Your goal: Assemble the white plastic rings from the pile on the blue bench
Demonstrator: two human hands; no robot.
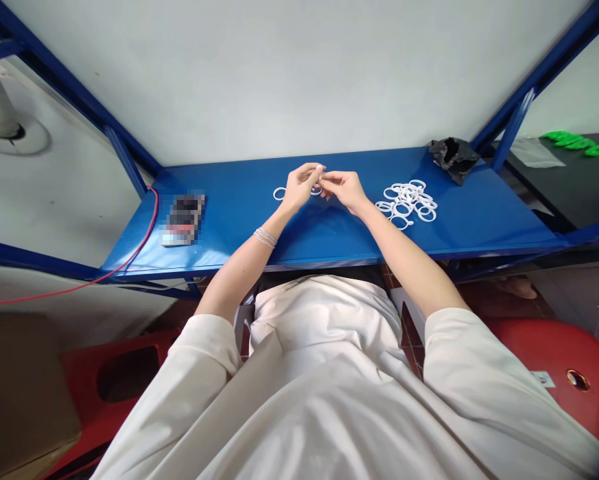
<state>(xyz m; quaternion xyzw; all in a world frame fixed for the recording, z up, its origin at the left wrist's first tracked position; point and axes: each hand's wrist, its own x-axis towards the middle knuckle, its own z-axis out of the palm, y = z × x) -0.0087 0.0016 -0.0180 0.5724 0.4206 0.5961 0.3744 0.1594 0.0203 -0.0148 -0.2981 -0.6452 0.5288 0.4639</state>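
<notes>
Over the middle of the blue table (249, 233), my left hand (300, 188) and my right hand (348, 189) meet with their fingertips pinched close together. A white plastic ring (317, 192) shows partly between them, and both hands appear closed on it; the fingers cover the rest. Just left of my left hand another white ring (279, 194) lies flat on the table. To the right of my right hand spreads a loose pile of several white rings (408, 199), some with a small tab.
A crumpled black plastic bag (453, 159) stands at the back right corner. On the left lies a blurred-out rectangular object (183, 220), with a red cable (152, 227) running beside it. Blue frame posts flank the table. A red stool (554, 360) is at right.
</notes>
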